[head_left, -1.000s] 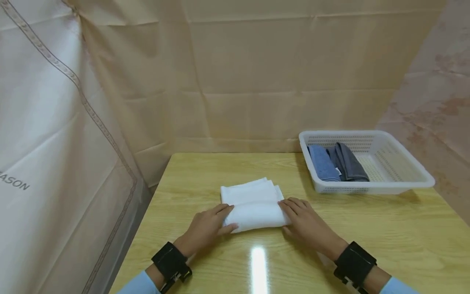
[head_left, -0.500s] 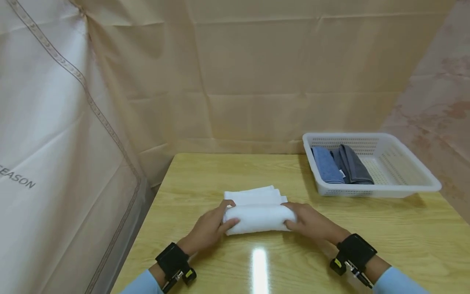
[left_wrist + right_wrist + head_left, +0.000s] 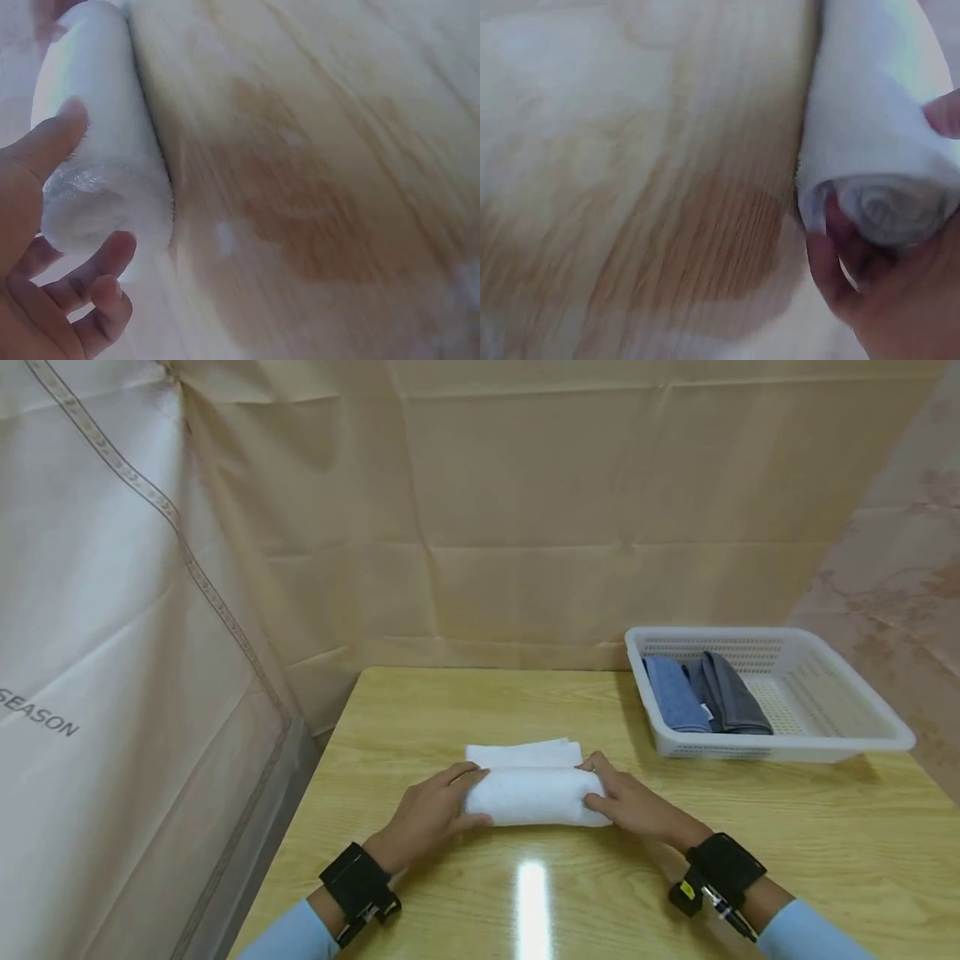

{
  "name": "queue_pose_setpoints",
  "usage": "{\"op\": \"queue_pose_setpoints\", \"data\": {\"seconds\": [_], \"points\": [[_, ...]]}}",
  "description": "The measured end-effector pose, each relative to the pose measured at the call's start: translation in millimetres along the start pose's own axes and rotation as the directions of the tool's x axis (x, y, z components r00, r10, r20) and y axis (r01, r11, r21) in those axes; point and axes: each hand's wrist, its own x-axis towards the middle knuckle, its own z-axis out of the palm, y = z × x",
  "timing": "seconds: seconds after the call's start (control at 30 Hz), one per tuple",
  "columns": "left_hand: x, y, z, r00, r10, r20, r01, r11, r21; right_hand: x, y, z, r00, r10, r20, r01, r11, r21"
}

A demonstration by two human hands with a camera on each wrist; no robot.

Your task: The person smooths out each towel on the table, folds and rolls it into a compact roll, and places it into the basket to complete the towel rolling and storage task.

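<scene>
A white towel, partly rolled up, lies on the wooden table, with a short flat part behind the roll. My left hand grips the roll's left end, thumb on the near side and fingers over the top. In the left wrist view, the thumb presses the towel's side while other fingers curl by its end. At the opposite end, my right hand holds the roll between thumb and fingers. Spiral layers of the towel show in the right wrist view, with some fingertips tucked against that end.
Back right on the table stands a white plastic basket. Inside it, a blue folded towel and a dark grey one lie side by side at the left. Beige cloth hangs behind the table.
The roll has grown thicker and the flat part behind it is shorter. Both hands have shifted their hold on the ends, the right fingers now wrapping further around.
</scene>
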Motion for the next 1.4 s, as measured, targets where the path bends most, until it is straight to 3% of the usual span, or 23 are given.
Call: {"op": "queue_pose_setpoints", "data": {"seconds": [0.07,0.1,0.2,0.3,0.37,0.43,0.5,0.6,0.67,0.8,0.9,1.03,1.1,1.13,1.23,1.3,1.4], "points": [[2.7,1.1,-0.5,1.0,-0.008,0.013,0.009,1.0,-0.008,-3.7,-1,4,0.99,-0.114,-0.085,0.095,0.974,-0.204],[3.8,1.3,-0.7,1.0,-0.014,0.021,0.015,1.0,-0.026,-5.4,-1,6,0.976,-0.182,-0.122,0.135,0.939,-0.317],[6.4,0.7,-1.9,0.998,-0.04,0.039,0.043,0.996,-0.077,-9.1,-2,11,0.919,-0.358,-0.168,0.198,0.785,-0.587],[9.0,-0.2,-3.7,0.996,-0.066,0.065,0.074,0.989,-0.129,-12.0,-1,14,0.902,-0.412,-0.127,0.222,0.696,-0.683],[10.7,-0.9,-4.3,0.993,-0.081,0.086,0.094,0.985,-0.148,-11.9,0,15,0.907,-0.41,-0.1,0.22,0.661,-0.717],[12.4,-1.1,-4.8,0.991,-0.091,0.102,0.108,0.979,-0.174,-10.4,1,17,0.913,-0.399,-0.085,0.213,0.645,-0.734],[14.0,-1.3,-4.6,0.988,-0.096,0.117,0.119,0.971,-0.208,-7.8,3,18,0.918,-0.389,-0.079,0.209,0.642,-0.738],[17.3,-1.9,-3.5,0.984,-0.105,0.14,0.138,0.958,-0.25,-4.8,5,16,0.925,-0.374,-0.061,0.221,0.663,-0.716],[19.8,-2.4,-2.6,0.981,-0.119,0.154,0.159,0.946,-0.282,-2.9,6,11,0.933,-0.357,-0.037,0.236,0.69,-0.684],[22.0,-3.1,-1.7,0.973,-0.159,0.166,0.205,0.925,-0.321,2.3,5,-5,0.952,-0.302,0.047,0.274,0.774,-0.571],[20.5,-1.9,0.5,0.98,-0.142,0.142,0.175,0.951,-0.255,8.0,1,-17,0.959,-0.257,0.122,0.284,0.845,-0.453],[18.2,3.1,5.5,0.996,-0.027,0.089,0.032,0.998,-0.046,13.3,-7,-22,0.968,-0.192,0.162,0.241,0.89,-0.386],[17.2,6.1,7.3,0.996,0.028,0.088,-0.032,0.999,0.042,13.4,-12,-19,0.977,-0.154,0.147,0.204,0.874,-0.441],[16.8,7.5,7.8,0.995,0.043,0.092,-0.049,0.996,0.071,12.4,-15,-15,0.98,-0.138,0.142,0.191,0.852,-0.487],[16.2,10.1,9.0,0.992,0.063,0.108,-0.076,0.989,0.126,7.7,-23,0,0.986,-0.124,0.108,0.165,0.753,-0.637],[16.9,10.7,9.5,0.992,0.066,0.108,-0.082,0.986,0.145,4.7,-26,10,0.988,-0.144,0.057,0.143,0.707,-0.693],[20.4,10.2,10.1,0.991,0.073,0.109,-0.086,0.989,0.123,3.2,-24,21,0.979,-0.195,-0.06,0.096,0.701,-0.707]]}}
